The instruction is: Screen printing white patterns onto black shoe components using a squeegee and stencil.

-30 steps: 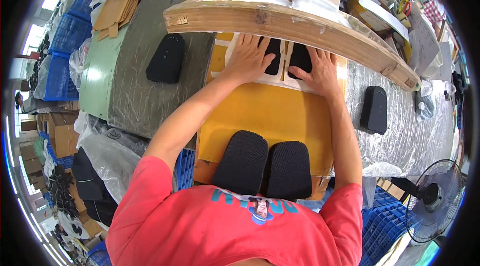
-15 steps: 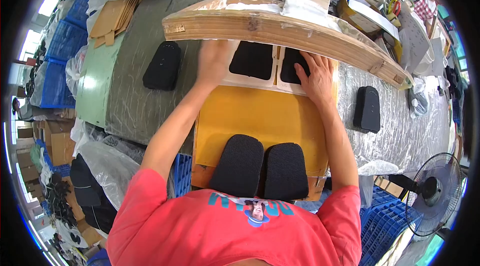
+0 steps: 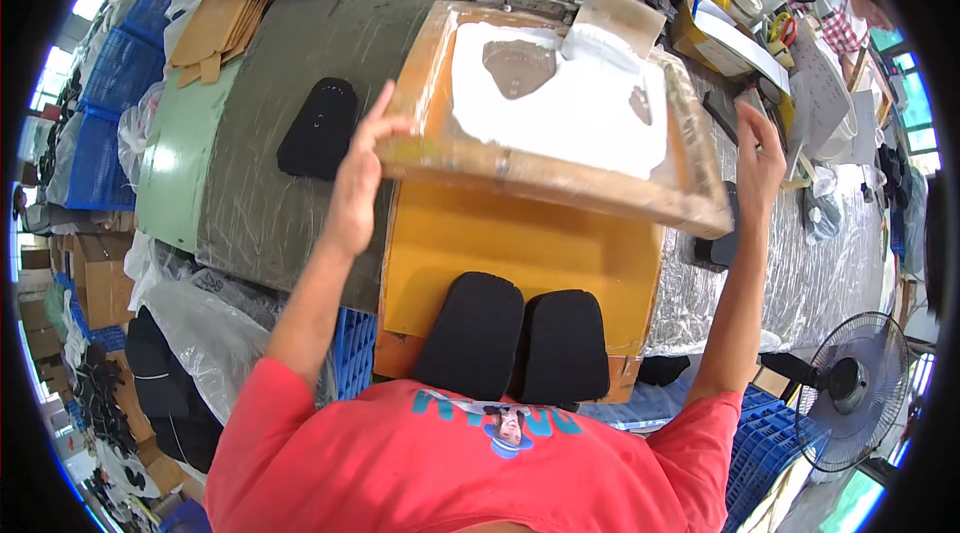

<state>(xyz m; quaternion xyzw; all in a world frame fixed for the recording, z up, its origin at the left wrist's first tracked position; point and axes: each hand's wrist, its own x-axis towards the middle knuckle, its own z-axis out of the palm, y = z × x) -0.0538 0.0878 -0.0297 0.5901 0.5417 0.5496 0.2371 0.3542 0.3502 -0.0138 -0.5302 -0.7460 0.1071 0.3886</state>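
Note:
A wooden screen-printing frame (image 3: 470, 161) spans the middle, white ink (image 3: 600, 118) spread over its mesh. My left hand (image 3: 355, 183) is at its near left corner, fingers over the wooden edge. A squeegee (image 3: 612, 21) rests at the far side of the mesh. My right hand (image 3: 762, 158) is raised just right of the frame, apart from it, with loosely bent fingers and nothing visible in them. Below the frame lies a yellow board (image 3: 520, 233). Two black pads, a left one (image 3: 470, 333) and a right one (image 3: 566, 345), rest at its near end by my shirt.
One black pad (image 3: 318, 128) lies on the table to the left; another (image 3: 716, 243) is partly hidden behind the frame's right corner. Brown cardboard pieces (image 3: 222, 28) lie at the far left. Blue crates (image 3: 775, 453) and a fan (image 3: 848, 388) stand at the right. Another person (image 3: 835, 8) is at the far right.
The frame has swung down toward me, now hiding the white tray and its black pieces. My left hand has moved left to the frame's corner; my right hand has lifted away to the right.

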